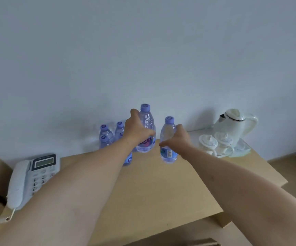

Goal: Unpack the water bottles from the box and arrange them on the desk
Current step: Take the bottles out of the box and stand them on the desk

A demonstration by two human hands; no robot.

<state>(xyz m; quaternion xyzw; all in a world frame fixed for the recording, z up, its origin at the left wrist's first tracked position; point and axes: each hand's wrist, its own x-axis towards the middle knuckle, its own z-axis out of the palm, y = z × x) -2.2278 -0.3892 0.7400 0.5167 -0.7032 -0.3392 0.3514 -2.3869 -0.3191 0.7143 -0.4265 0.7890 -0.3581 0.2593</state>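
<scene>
Head view: my left hand [136, 132] grips one water bottle [146, 128] and my right hand [179, 139] grips another bottle [168, 139], both upright over the counter [152, 189] near the wall. More bottles [108, 135] stand just left. Bare wood runs toward its near edge. Labels are blurred, unreadable.

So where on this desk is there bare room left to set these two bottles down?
Bare desk shows between the two forearms, in front of the bottles, and between the bottle in the right hand and the cups by the kettle. It is crowded at the wall behind the left hand, where bottles cluster, and at the telephone.
</scene>
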